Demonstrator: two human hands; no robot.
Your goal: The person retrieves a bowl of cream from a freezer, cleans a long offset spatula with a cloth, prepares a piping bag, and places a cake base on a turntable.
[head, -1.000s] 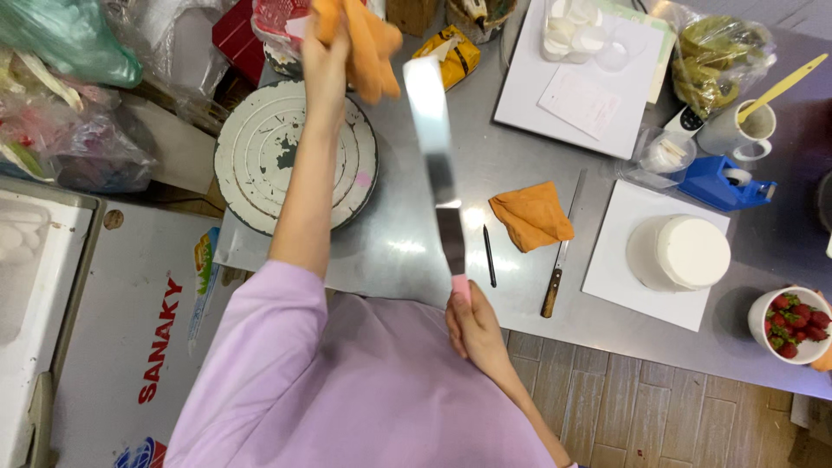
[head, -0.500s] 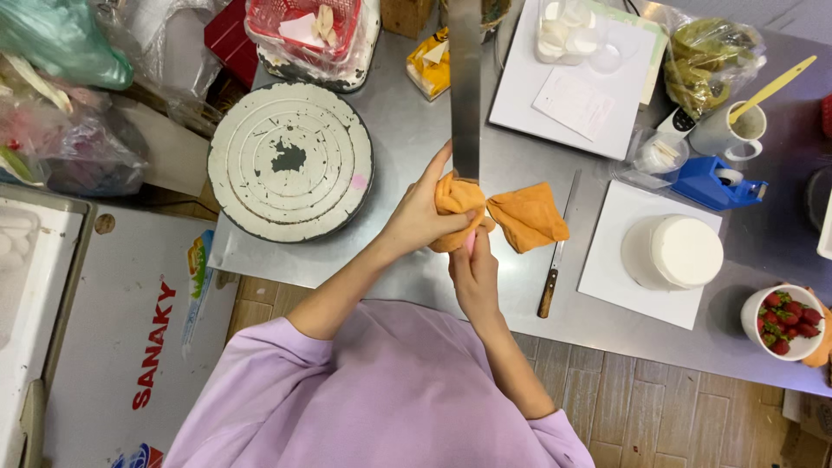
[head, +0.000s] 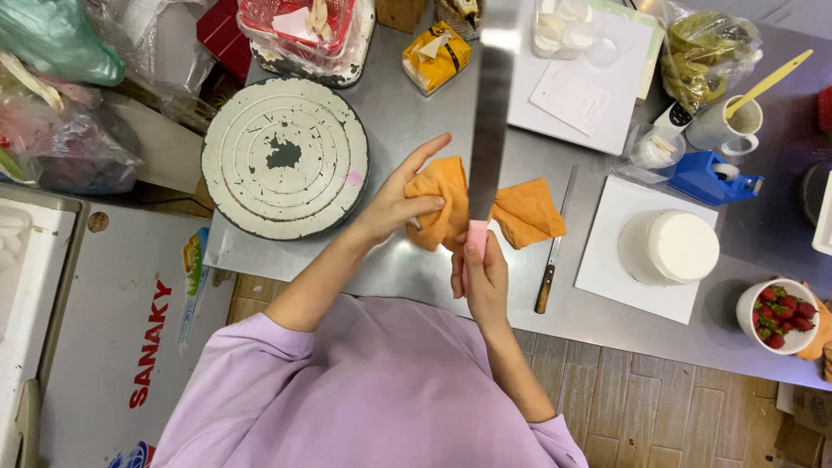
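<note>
My right hand [head: 482, 276] grips the pink handle of a long, flat metal spatula [head: 490, 113], whose blade points away from me over the steel table [head: 407, 121]. My left hand [head: 400, 201] pinches an orange cloth [head: 442, 204] against the base of the blade, index finger stretched out. A second orange cloth [head: 529, 212] lies on the table just right of the blade. A round white turntable [head: 286, 156] smeared with cream sits to the left of my left hand.
A knife [head: 555, 243] with a wooden handle lies right of the cloths. A small white cake [head: 680, 247] stands on a white board. Further right are a bowl of strawberries [head: 776, 314], a blue tape dispenser [head: 715, 178] and a white cup [head: 728, 126].
My left hand came down from the far side of the table with the orange cloth and now holds it at the spatula blade near the handle. The blade has swung upright.
</note>
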